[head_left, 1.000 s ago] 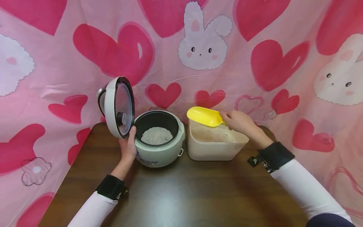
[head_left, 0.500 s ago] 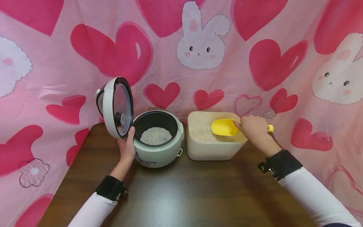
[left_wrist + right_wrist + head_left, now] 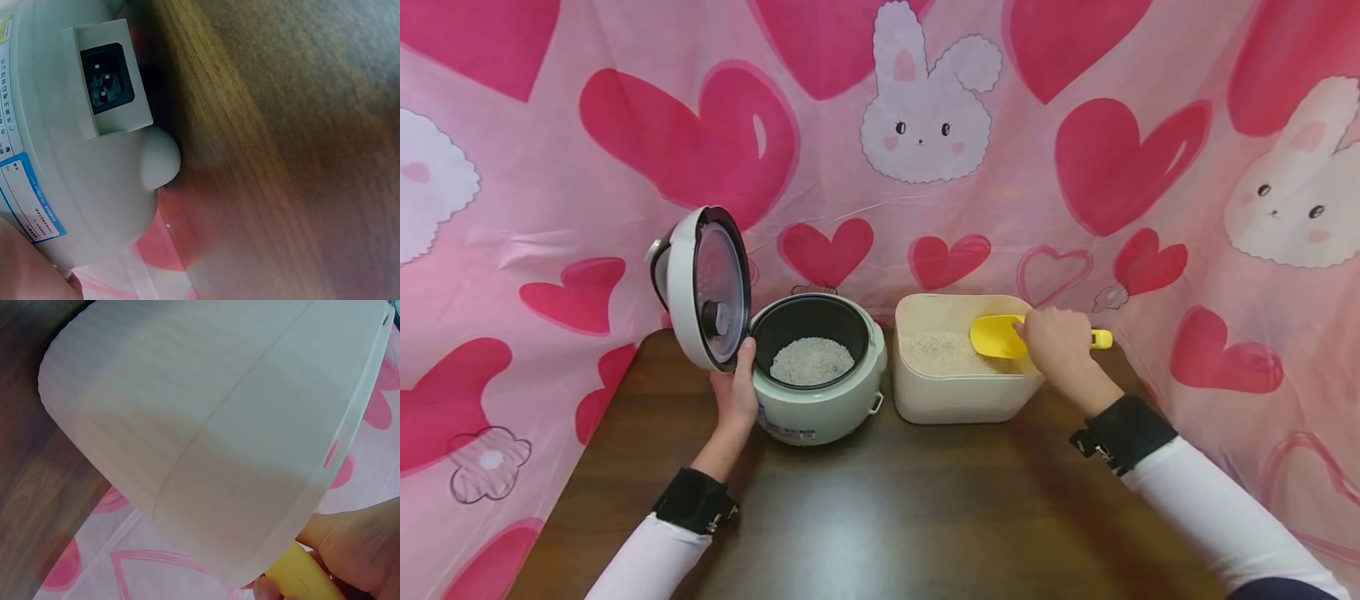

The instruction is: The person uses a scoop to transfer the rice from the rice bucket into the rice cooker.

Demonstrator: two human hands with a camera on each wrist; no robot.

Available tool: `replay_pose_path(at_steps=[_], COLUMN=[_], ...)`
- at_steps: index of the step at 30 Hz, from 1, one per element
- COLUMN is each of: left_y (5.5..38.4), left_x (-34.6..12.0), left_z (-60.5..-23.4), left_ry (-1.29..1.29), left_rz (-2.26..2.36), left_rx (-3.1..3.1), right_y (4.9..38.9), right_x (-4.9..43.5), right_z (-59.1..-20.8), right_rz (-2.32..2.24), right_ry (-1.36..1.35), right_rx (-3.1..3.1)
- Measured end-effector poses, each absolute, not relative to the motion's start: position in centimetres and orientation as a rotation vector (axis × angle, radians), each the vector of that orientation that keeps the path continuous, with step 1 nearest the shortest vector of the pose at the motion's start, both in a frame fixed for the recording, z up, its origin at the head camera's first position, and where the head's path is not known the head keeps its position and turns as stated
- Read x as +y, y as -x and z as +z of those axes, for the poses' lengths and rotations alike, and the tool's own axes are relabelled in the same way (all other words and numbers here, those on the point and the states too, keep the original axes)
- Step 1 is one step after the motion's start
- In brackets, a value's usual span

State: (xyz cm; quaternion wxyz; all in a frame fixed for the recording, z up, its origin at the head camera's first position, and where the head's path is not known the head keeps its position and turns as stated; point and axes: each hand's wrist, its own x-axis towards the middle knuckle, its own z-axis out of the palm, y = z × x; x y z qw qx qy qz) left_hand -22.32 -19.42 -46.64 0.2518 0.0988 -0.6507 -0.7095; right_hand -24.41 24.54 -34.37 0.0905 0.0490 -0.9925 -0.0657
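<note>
On the left stands a pale green rice cooker (image 3: 820, 408), its lid (image 3: 683, 292) raised and white rice (image 3: 812, 361) lying in the dark pot. My left hand (image 3: 735, 396) holds the lid's lower edge near the hinge, thumb in front; its fingers are mostly hidden behind. In the left wrist view, only part of that hand (image 3: 31, 269) shows beside the cooker's body. My right hand (image 3: 1060, 346) grips the handle of a yellow scoop (image 3: 997, 337). The scoop's bowl is inside the cream rice bin (image 3: 962, 398), down at the rice (image 3: 940, 353).
Both containers stand side by side near the back of the dark wooden table (image 3: 850, 508). A pink curtain (image 3: 835, 183) with hearts and rabbits hangs close behind them. The cooker's power socket (image 3: 106, 78) faces the left wrist camera.
The scoop came from above the bin's rim down into the bin, its bowl moving right. During the last half second it shifted only slightly. The left hand has stayed at the lid.
</note>
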Motion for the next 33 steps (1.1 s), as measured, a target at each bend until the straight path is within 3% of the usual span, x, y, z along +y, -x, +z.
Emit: replay_pose_path(at_steps=[33], left_y=[22.5], left_x=[-19.2], left_z=[-46.7], left_ry=[-0.282], left_rz=[-1.927], left_rx=[-1.728], right_y=[26.6], right_x=[22.6], right_z=[-36.1], right_rz=[0.222], right_ry=[-0.105], right_rx=[-3.220])
